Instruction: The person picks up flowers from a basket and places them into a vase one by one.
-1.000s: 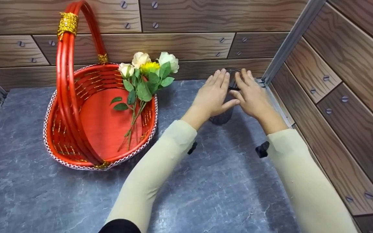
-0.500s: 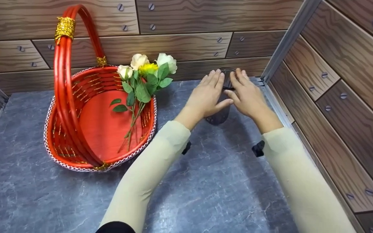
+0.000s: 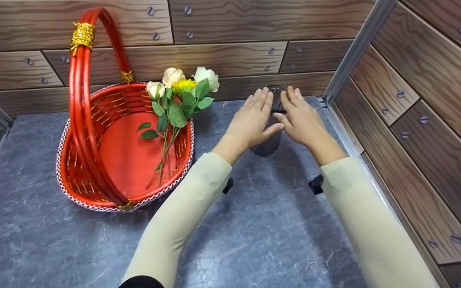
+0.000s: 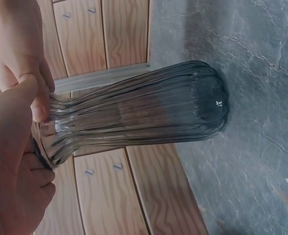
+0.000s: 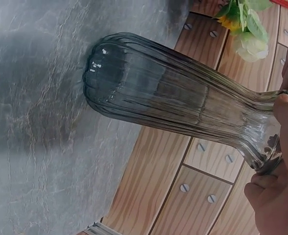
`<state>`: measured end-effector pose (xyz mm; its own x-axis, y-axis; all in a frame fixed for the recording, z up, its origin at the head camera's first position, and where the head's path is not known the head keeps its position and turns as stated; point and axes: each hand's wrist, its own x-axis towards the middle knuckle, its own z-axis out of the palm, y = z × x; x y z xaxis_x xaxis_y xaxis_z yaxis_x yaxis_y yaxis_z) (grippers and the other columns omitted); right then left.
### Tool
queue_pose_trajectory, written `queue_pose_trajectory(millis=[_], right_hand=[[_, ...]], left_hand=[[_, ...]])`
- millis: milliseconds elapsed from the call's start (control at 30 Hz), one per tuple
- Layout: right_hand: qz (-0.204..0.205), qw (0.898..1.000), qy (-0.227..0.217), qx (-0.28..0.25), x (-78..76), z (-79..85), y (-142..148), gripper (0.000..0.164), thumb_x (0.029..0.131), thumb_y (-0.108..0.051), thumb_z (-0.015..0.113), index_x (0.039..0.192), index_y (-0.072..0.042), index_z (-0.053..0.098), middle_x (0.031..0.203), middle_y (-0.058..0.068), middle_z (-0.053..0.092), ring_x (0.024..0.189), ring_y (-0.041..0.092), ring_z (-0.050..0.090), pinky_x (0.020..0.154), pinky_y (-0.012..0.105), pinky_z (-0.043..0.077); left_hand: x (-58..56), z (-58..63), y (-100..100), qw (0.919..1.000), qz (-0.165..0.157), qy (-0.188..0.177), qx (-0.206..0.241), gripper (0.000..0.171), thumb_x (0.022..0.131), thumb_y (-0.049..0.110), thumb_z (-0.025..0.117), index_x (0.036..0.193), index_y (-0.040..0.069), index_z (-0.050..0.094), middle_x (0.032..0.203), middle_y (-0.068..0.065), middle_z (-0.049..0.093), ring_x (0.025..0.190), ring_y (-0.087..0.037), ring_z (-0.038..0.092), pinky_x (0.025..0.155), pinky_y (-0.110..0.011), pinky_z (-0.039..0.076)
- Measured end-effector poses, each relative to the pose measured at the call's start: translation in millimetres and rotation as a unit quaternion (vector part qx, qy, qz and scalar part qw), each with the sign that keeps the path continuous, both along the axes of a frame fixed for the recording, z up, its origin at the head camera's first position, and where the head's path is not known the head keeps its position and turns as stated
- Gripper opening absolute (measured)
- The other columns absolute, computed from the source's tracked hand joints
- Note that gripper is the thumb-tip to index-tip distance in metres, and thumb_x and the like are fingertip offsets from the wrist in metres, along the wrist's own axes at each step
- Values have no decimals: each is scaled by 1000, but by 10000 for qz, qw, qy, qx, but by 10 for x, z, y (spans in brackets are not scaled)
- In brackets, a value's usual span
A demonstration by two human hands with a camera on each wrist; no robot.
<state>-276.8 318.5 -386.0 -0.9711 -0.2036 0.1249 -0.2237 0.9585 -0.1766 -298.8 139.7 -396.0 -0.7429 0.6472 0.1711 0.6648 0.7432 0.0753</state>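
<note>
A tall, clear, ribbed glass vase with a flared rim stands between both hands. Its base is on the grey tabletop. The left hand grips one side of the neck, with its thumb on the near side and its fingers about the rim. From the other side, the right hand holds the neck too; in the right wrist view its thumb lies against the glass. The two thumb tips nearly meet in front of the vase. Part of the rim is hidden under the fingers.
Left of the hands stands a red woven basket with a tall arched handle. Flowers in cream, white and yellow lean on its right rim, their stems inside. Wood-patterned walls rise behind and on the right.
Both hands and the vase have shifted slightly to the left, towards the basket. The hold on the neck looks the same, and the basket and flowers stay as they were.
</note>
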Motion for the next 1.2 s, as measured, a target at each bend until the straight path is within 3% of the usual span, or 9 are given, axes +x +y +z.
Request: queue_pose_trajectory(millis=[700, 1200], right_hand=[[213, 9991, 321, -162, 54, -33, -233, 73, 103, -43, 50, 155, 3, 27, 162, 23, 19, 150, 40, 19, 120, 53, 23], [315, 9989, 309, -128, 143, -49, -386, 74, 103, -43, 49, 154, 5, 25, 163, 21, 17, 151, 38, 18, 121, 51, 21]], left_hand=[[107, 11, -238, 9999, 82, 112, 94, 91, 100, 65, 34, 157, -4, 16, 165, -22, 15, 153, -34, 15, 124, -42, 15], [254, 4, -395, 9997, 216, 106, 84, 91, 100, 64, 36, 157, -4, 16, 164, -22, 15, 153, -34, 15, 124, -43, 14]])
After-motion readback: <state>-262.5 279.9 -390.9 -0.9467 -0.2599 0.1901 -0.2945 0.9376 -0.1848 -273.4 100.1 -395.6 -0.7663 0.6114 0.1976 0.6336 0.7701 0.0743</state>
